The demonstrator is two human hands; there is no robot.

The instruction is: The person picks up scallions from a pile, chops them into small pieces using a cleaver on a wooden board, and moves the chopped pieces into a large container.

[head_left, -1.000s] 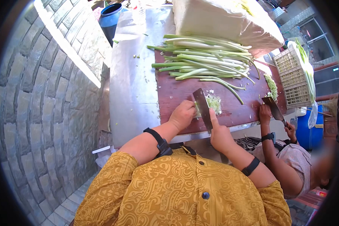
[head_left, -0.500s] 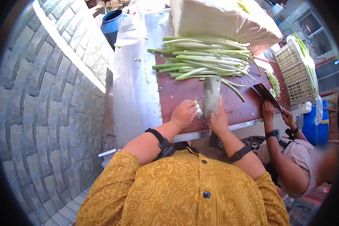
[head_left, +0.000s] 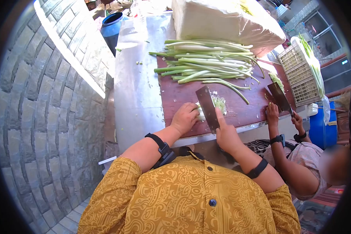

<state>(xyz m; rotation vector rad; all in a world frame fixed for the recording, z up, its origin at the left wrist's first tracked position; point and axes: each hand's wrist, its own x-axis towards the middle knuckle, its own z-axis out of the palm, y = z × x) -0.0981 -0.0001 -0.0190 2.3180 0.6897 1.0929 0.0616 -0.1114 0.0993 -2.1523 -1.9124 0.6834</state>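
Observation:
My right hand [head_left: 227, 132] is closed round the handle of a cleaver [head_left: 206, 106], index finger laid along the blade. The blade stands between the fingers of my left hand [head_left: 186, 117] and a small heap of chopped spring onion [head_left: 220, 103]. My left hand is closed on a short bunch of spring onions [head_left: 200, 113], pressed to the reddish-brown board [head_left: 175, 93]; its fingertips are curled close to the blade. Beyond both hands lies a large pile of long spring onions [head_left: 210, 64], stretched across the board.
At right, a co-worker's hands [head_left: 273, 113] work with another cleaver [head_left: 279, 95] beside chopped greens [head_left: 276, 82]. A plastic crate [head_left: 298, 76] stands at the board's right end. A big white-wrapped bundle [head_left: 222, 23] sits behind. Metal tabletop [head_left: 136, 89] extends left, near a brick wall [head_left: 47, 117].
My cleaver has tilted and swung left, its blade now beside my left fingers. Chopped spring onion now shows right of the blade. The co-worker's cleaver has shifted slightly.

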